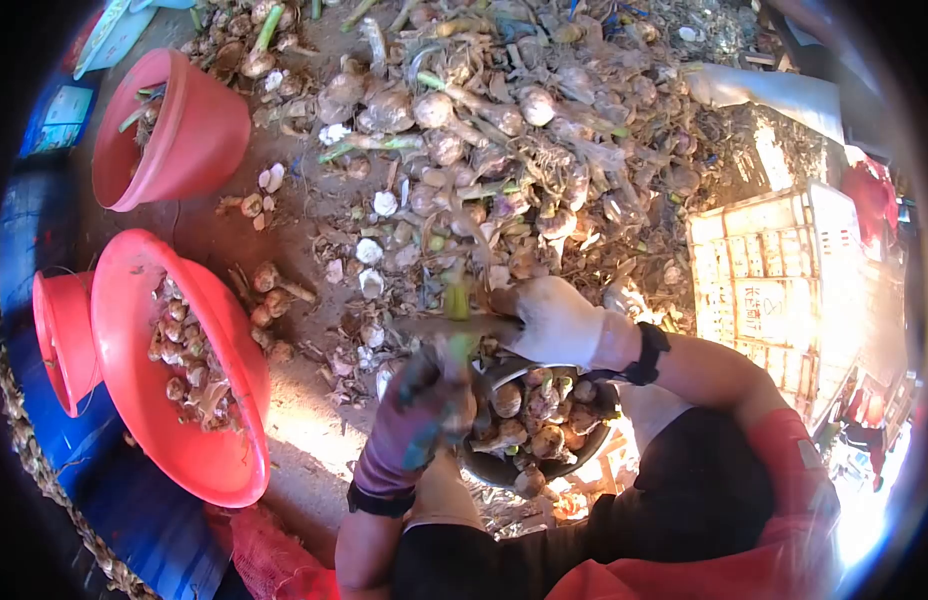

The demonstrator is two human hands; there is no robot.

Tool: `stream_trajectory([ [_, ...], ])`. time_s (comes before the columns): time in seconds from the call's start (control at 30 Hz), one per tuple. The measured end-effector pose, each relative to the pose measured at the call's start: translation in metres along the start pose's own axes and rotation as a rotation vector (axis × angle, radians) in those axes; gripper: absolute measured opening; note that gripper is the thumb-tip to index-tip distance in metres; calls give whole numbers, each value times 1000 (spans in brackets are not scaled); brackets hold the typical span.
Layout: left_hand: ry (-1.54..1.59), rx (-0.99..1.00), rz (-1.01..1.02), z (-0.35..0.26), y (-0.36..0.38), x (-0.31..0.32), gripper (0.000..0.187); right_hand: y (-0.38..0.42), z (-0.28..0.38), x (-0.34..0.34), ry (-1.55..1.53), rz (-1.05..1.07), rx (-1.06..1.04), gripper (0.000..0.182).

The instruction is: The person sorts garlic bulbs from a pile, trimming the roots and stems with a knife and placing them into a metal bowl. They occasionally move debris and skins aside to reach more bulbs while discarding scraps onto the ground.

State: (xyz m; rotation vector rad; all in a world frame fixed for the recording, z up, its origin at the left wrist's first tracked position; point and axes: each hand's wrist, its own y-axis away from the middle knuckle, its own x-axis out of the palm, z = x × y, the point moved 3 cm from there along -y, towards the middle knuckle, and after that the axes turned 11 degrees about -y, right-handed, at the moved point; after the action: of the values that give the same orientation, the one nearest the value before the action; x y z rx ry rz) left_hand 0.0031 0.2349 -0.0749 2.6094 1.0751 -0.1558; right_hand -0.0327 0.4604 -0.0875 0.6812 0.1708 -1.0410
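Pale characters mark the side of the crate (774,305) at right, too glared to read surely; a small label on the blue item (66,118) at upper left is also illegible. At lower centre, the left hand (414,408), gloved, is closed around a garlic (460,348), its green stem upright. The right hand (554,322), white-gloved, grips a knife (489,327), blade across the stem. Just below, the bucket (489,473) shows its rim around more bulbs (544,410). Open ground (309,425) runs between bucket and red basin (124,335); the heap (554,120) crowds upper centre.
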Motion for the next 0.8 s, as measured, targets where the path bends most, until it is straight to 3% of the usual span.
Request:
stream_trajectory([
  [0.03,-600,349,13,-18,-4,1,47,-8,-11,2,40,-15,45,23],
  [0.07,-175,197,270,-31,-3,8,49,-3,-22,0,-37,-15,172,22],
  [0.1,264,22,497,-62,-4,15,52,5,-25,1,-65,-87,86,20],
  [0.13,77,106,525,-66,-6,8,52,6,-13,-6,-157,-82,77,18],
  [0.17,246,81,478,-62,-11,10,53,10,-2,-14,-258,-93,84,16],
  [0.2,252,-184,355,-41,-10,0,53,6,-3,-14,-389,-250,-115,12],
  [0.23,260,-447,225,-12,-3,-17,53,2,-2,-18,-396,-251,-129,12],
  [0.3,-255,-417,-433,90,23,-53,57,0,-4,-29,-350,-173,183,20],
  [0.37,-244,-823,-770,120,36,-100,56,4,-1,-26,-464,-164,195,19],
  [0.4,-246,-822,-777,121,34,-110,56,4,-11,-18,-435,-153,143,19],
  [0.47,118,-764,-1109,124,36,-124,74,3,-14,-10,-420,-128,88,18],
  [0.6,-91,-708,-1304,146,19,-122,80,4,-8,-8,-402,-61,66,18],
  [0.67,3,-558,-1470,151,17,-120,46,5,-1,-8,-511,-78,61,17],
  [0.8,-38,-602,-1360,160,17,-125,42,6,-9,-4,-406,-29,79,17],
])
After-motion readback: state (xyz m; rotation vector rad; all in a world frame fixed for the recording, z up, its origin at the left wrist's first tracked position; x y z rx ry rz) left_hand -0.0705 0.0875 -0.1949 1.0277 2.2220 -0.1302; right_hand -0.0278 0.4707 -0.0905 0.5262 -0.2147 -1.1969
